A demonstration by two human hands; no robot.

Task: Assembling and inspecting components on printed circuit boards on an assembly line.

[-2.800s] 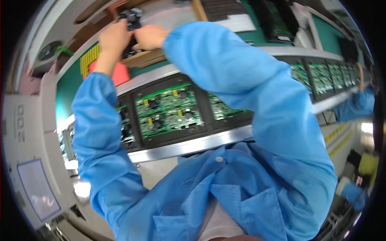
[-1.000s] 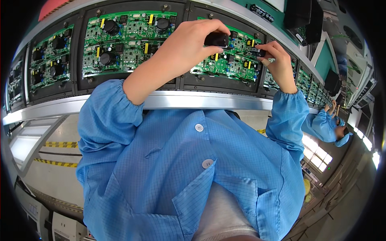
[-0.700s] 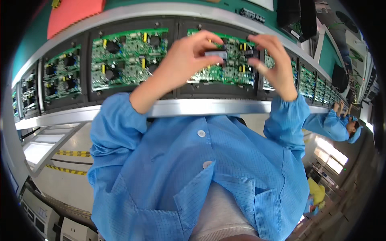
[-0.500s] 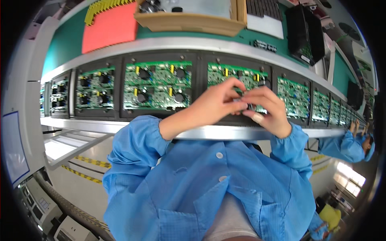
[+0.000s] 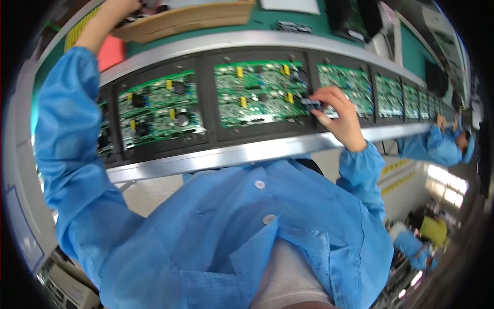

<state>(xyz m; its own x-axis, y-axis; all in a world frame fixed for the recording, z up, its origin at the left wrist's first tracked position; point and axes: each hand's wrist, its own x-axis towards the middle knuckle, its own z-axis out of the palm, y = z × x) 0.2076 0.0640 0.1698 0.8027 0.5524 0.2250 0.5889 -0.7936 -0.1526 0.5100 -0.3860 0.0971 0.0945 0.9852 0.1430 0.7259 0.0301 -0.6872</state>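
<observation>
Likely fetching, the left hand (image 5: 119, 7) is at the carton (image 5: 193, 21) beyond and left of the board (image 5: 260, 95), its fingers' state untellable, while the right hand (image 5: 338, 116) pinches a dark part (image 5: 312, 104) at the board's right edge, placement calling for alignment.

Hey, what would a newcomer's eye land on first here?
Probably the row of green circuit boards in black frames, stretching across the view beyond the person's blue smock. Next, the right hand, pinching a small dark component near one board's right edge. Then the left hand at upper left, by the cardboard box, partly cut off by the picture's top.
</observation>
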